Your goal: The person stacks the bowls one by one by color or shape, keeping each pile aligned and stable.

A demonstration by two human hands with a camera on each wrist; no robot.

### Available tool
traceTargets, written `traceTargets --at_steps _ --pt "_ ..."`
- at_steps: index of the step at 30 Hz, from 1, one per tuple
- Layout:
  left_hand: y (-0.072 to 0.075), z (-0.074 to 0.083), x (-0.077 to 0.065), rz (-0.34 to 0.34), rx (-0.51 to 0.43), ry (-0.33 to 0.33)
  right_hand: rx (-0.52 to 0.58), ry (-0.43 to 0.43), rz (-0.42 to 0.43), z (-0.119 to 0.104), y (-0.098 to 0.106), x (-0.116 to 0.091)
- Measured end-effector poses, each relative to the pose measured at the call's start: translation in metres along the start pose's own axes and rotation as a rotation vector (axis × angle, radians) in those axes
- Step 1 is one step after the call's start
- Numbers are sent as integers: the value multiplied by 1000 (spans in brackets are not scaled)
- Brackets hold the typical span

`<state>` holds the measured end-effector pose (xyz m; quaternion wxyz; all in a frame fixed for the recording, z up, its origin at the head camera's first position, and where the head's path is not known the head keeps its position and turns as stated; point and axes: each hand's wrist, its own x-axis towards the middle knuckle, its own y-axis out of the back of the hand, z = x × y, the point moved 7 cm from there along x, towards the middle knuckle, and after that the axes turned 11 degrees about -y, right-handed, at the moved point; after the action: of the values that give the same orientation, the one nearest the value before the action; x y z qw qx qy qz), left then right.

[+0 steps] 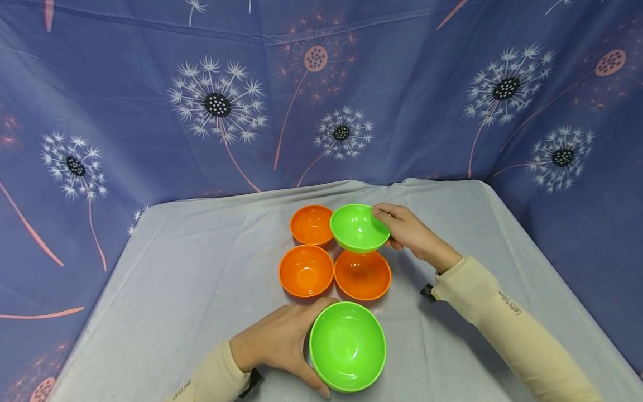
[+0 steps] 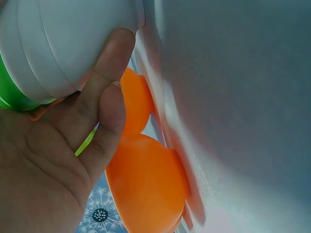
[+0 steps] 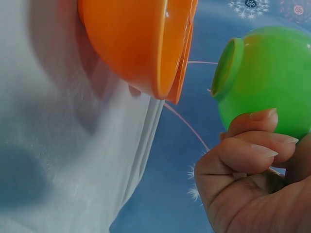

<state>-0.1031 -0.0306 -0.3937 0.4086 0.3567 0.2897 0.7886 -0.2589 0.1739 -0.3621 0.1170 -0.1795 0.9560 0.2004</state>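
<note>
My right hand (image 1: 409, 231) pinches a green bowl (image 1: 358, 226) at its right rim, thumb over the edge and fingers curled underneath. In the right wrist view that green bowl (image 3: 272, 82) hangs in the air, apart from an orange bowl (image 3: 131, 43). Close to the table's front, my left hand (image 1: 283, 340) curves round the left side of a bowl stack with a green bowl (image 1: 346, 346) on top. White bowls (image 2: 73, 43) show beneath it in the left wrist view.
Three orange bowls, at back left (image 1: 310, 225), front left (image 1: 306, 272) and front right (image 1: 363, 276), stand close together mid-table. The lifted green bowl covers the spot at back right. Grey cloth (image 1: 201, 268) covers the table; a blue dandelion-print curtain (image 1: 402, 111) hangs behind.
</note>
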Motion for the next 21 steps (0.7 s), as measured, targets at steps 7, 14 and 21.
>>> traceTargets --at_steps 7,14,21 --pt "0 -1 -1 2 27 1 1 -15 -1 -2 -3 -5" --pt "0 -1 -2 2 32 5 8 -8 -15 -5 -7 -10" --pt "1 -1 -1 4 -8 3 8 10 -30 -9 -11 -18"
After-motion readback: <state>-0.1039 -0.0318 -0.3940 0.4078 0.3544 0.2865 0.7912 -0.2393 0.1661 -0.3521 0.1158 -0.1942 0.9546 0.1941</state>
